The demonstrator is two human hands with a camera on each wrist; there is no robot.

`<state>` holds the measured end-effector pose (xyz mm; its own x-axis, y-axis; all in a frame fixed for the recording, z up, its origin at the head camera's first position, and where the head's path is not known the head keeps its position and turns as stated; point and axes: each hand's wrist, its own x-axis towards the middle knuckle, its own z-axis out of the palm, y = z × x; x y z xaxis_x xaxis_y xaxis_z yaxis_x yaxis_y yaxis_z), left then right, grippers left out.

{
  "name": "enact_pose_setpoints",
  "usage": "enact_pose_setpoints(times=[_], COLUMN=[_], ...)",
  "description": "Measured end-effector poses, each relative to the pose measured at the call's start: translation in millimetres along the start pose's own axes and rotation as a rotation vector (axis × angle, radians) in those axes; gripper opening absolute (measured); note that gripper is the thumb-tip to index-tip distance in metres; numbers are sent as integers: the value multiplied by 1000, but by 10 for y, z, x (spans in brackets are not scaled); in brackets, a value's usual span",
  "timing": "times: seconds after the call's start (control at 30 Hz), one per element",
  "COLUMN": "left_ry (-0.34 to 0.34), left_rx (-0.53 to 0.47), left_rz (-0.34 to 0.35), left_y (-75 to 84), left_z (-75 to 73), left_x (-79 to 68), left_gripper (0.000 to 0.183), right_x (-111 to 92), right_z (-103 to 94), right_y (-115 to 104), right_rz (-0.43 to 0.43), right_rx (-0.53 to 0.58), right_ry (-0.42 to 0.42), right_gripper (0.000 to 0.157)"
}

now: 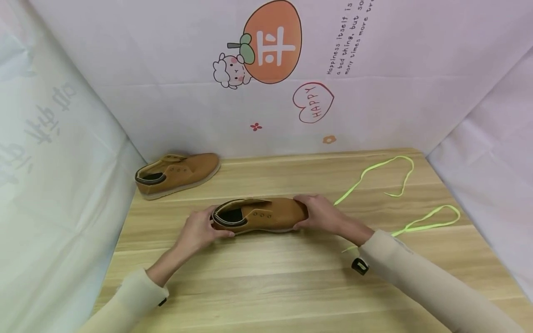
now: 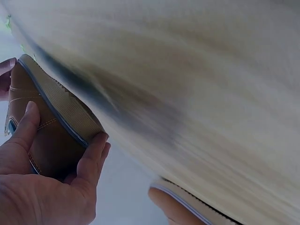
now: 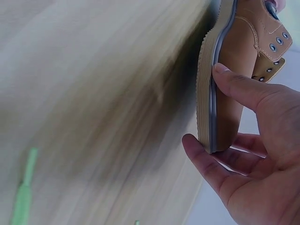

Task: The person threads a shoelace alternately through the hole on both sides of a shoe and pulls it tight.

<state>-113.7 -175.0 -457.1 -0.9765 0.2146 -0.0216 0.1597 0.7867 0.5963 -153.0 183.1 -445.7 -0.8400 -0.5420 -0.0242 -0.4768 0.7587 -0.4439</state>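
Just a wood-grain table [image 1: 258,277], brown shoe [image 1: 200,167] parked back left, couple of yellow-green laces [image 1: 420,227] on the right.

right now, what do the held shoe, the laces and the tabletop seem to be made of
Held shoe: probably smooth leather or imitation, low sheen, with stitched seams; its ridged pale sole suggests rubber. Laces: likely matte fabric, flat and limply curved, though no weave shows. Tabletop: streaky grain and soft sheen suggest wood or wood-look laminate.
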Motion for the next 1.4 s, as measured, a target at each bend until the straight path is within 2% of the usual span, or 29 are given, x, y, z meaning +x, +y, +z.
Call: enact_pose_setpoints(times=[0.33,0.57,1.1,1.4], left_ry=[-19,-4,15,13], left_rx=[13,-4,-10,-23], left_rz=[10,12,33,53], left_y=[33,29,41,39], left_z=[133,184,183,187], left_x=[-49,-78,-98,-114], left_gripper=[90,88,82,81], right_x=[-117,-162,-179,-193], right_z=[82,114,180,177], right_y=[74,71,95,118], right_rz=[14,26,30,11], right_rx=[7,18,-6,19], right_ry=[10,12,23,14], right_gripper=[83,83,85,84])
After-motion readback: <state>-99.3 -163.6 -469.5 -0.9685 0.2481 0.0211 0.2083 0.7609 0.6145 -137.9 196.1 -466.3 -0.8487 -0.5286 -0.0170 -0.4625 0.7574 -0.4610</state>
